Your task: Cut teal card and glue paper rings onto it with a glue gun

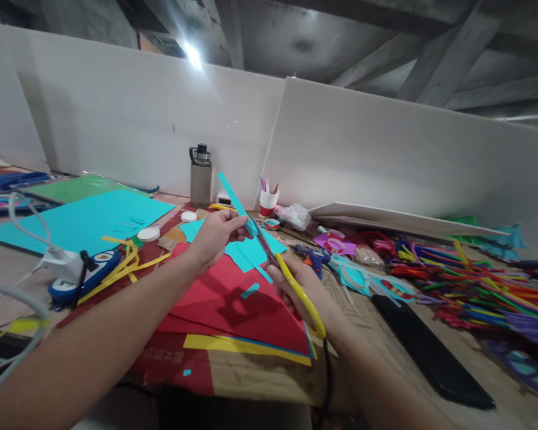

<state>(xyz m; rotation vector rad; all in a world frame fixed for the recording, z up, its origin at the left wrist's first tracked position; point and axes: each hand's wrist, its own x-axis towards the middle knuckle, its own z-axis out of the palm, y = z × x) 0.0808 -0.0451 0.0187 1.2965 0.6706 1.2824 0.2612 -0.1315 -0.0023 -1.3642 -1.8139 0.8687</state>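
My left hand (217, 236) pinches a narrow turquoise paper strip (232, 192), which sticks up and away to the left. In my right hand (298, 283) is a pair of scissors (298, 289) with yellow handles. Their metal blades reach up to the lower end of the strip, close to my left fingertips; whether they are cutting into it I cannot tell. Below lie red paper sheets (201, 298) with turquoise paper pieces (246, 257) on top and a small turquoise scrap (250, 291). A yellow sheet (246, 348) shows under the red ones.
A large turquoise sheet (85, 218) and yellow strips (138, 261) lie left, near a white charger (63, 263). A bottle (201, 179) and a cup of pens (269, 200) stand behind. Right are a glue gun (314, 257), a black case (430, 352) and colourful pipe cleaners (488, 280).
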